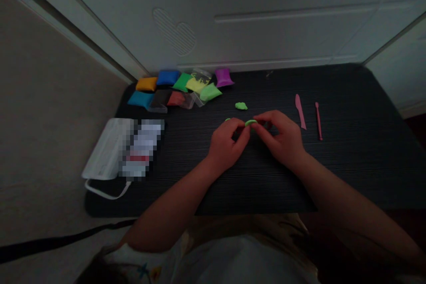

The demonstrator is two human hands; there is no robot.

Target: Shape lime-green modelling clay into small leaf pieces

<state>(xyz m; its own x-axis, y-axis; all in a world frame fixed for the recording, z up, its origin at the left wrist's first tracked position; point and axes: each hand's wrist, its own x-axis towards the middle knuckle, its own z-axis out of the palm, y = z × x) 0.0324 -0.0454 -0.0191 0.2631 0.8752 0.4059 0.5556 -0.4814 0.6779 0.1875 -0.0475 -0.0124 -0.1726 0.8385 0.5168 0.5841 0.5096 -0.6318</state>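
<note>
Between my two hands is a small flattened piece of bright green modelling clay (pixel 251 122), held just over the dark table (pixel 266 186). My left hand (pixel 227 143) pinches its left end between thumb and fingers. The thumb and fingertips of my right hand (pixel 280 136) close on its right end. A rough lump of the same green clay (pixel 241 106) lies on the table beyond my hands. Another bit of green clay (pixel 227 120) shows behind my left knuckles, mostly hidden.
Several coloured clay packets (pixel 168 78) lie at the back left. A pink plastic knife (pixel 300 112) and a thin pink modelling tool (pixel 318 120) rest to the right. At the left are a white power bank (pixel 108 148), its cable, and a blurred phone (pixel 143 148). A white panel (pixel 282 40) stands behind the table.
</note>
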